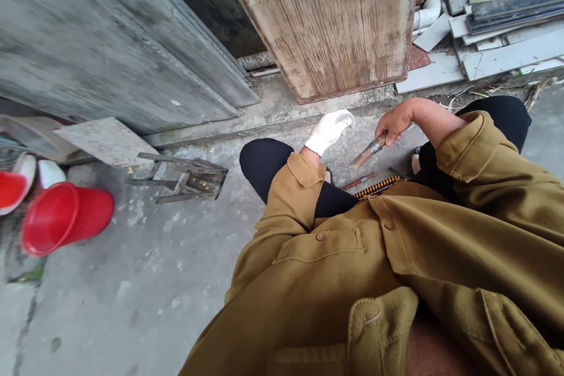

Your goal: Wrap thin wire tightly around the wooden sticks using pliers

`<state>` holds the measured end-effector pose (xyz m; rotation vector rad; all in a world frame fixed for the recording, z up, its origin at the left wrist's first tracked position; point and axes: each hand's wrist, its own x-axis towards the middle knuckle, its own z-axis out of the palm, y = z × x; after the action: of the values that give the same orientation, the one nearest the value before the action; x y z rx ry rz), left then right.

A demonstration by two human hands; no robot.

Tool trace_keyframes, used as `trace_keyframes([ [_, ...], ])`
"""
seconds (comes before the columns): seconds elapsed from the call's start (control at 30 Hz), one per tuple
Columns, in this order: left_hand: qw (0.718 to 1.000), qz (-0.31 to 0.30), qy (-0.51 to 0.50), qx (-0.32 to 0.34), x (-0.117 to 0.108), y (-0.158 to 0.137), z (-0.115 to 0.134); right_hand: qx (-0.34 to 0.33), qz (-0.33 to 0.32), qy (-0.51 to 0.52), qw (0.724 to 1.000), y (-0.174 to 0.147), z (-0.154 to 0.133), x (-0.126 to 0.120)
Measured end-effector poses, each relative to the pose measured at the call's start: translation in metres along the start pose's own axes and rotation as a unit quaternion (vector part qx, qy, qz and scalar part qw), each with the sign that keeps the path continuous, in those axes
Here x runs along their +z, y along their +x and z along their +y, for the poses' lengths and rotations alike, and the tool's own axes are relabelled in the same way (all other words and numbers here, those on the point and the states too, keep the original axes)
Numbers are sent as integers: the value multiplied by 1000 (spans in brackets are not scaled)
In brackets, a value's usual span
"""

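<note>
Right hand (395, 123) grips a brush (375, 147)

Head view: the brush is right of the gloved left hand (328, 131), bristles (361, 158) pointing left and near. That hand is curled; whether it holds anything, I cannot tell. A wooden panel (343, 17) stands farther off.

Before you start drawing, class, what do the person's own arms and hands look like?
The left hand wears a white glove with a dark wrist edge; the right hand is bare. The brown right sleeve sits higher than the brown left sleeve.
</note>
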<state>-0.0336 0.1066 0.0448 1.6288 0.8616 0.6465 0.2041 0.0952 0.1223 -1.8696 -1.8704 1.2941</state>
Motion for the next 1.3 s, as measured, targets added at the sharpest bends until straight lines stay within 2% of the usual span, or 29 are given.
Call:
trace_keyframes([
  [0.03, 1000, 15, 8, 4, -2, 1, -4, 11, -61, 23, 998, -4, -3, -3],
  [0.1, 999, 43, 12, 5, -3, 3, -8, 10, -236, 52, 970, -11, -6, -16],
  [0.13, 999, 50, 10, -1, -2, 4, -10, -18, -275, 68, 959, -13, -5, -25],
  [0.17, 999, 49, 5, -9, -1, 4, -10, -59, -261, 101, 958, -14, -2, -32],
  [0.2, 999, 38, -2, -18, 2, 4, -10, -92, -205, 132, 966, -13, 2, -39],
  [0.27, 999, -13, -19, -35, 7, 3, -7, -125, -43, 160, 978, -7, 12, -47],
  [0.33, 995, -84, -26, -41, 13, 0, -2, -98, 79, 122, 984, 3, 22, -46],
  [0.37, 992, -118, -26, -40, 16, -1, 0, -75, 107, 82, 988, 8, 25, -43],
  [0.43, 985, -167, -23, -32, 19, -4, 7, -26, 118, -31, 992, 16, 28, -32],
  [0.5, 983, -181, -22, -28, 19, -6, 13, -2, 80, -152, 985, 20, 25, -21],
  [0.6, 992, -125, -15, -32, 12, -6, 15, 10, -86, -240, 967, 14, 13, -7],
  [0.67, 998, -51, 6, -26, 6, -3, 9, 36, -206, -190, 959, 6, 3, -3],
  [0.7, 999, -17, 22, -19, 3, -2, 5, 49, -247, -145, 957, 2, 0, -2],
  [0.77, 998, 22, 53, -7, 1, 1, -3, 41, -289, -50, 955, -6, -4, -7],
  [0.8, 998, 27, 61, -9, 1, 2, -6, 11, -298, -10, 954, -8, -3, -13],
  [0.87, 998, 20, 55, -30, 4, 3, -7, -84, -278, 67, 955, -10, 2, -26],
  [0.9, 998, 8, 41, -45, 7, 3, -5, -135, -228, 114, 958, -9, 5, -34],
  [0.97, 997, -33, 9, -68, 13, 1, 2, -172, -64, 194, 964, -5, 13, -46],
  [1.03, 993, -97, -17, -72, 18, -3, 11, -119, 59, 195, 972, 1, 19, -50],
  [1.1, 985, -154, -37, -66, 20, -7, 18, -31, 88, 90, 992, 7, 22, -46],
  [1.17, 982, -173, -56, -52, 20, -10, 23, 16, 49, -79, 996, 13, 24, -35],
  [1.2, 983, -167, -64, -43, 19, -11, 24, 19, -2, -162, 987, 15, 25, -28],
  [1.27, 989, -128, -67, -30, 15, -10, 22, 10, -158, -263, 952, 17, 25, -12],
  [1.3, 993, -101, -61, -27, 13, -9, 20, 5, -247, -271, 930, 16, 23, -6],
])
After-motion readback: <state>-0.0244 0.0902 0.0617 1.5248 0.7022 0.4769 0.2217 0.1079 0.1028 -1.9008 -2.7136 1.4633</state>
